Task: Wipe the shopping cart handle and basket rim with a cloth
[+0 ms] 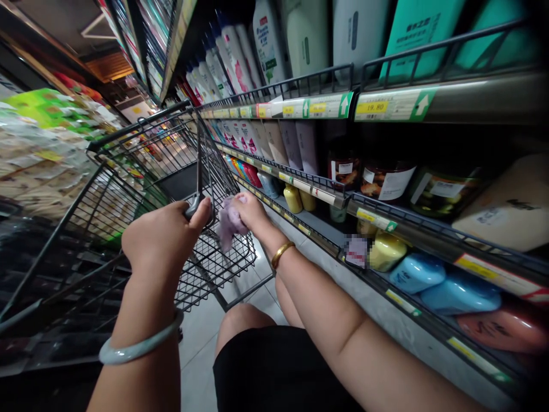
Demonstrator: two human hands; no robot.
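My left hand (165, 232), a pale bangle on its wrist, is wrapped round the dark bar of a wire shopping cart (214, 257). A crumpled light purple cloth (231, 222) hangs from my right hand (250, 213), whose fingers are pressed together on it. That hand, with a gold bangle on the wrist, is just right of my left hand, over the cart's wire side. Both hands are closed. The fingers of my left hand are mostly hidden behind its back.
Shelves on the right hold shampoo bottles (309, 40), dark jars (388, 180), and yellow, blue (418, 273) and red bottles low down. Packaged goods (38, 149) are stacked at the left. My knees are above the tiled floor (199, 366).
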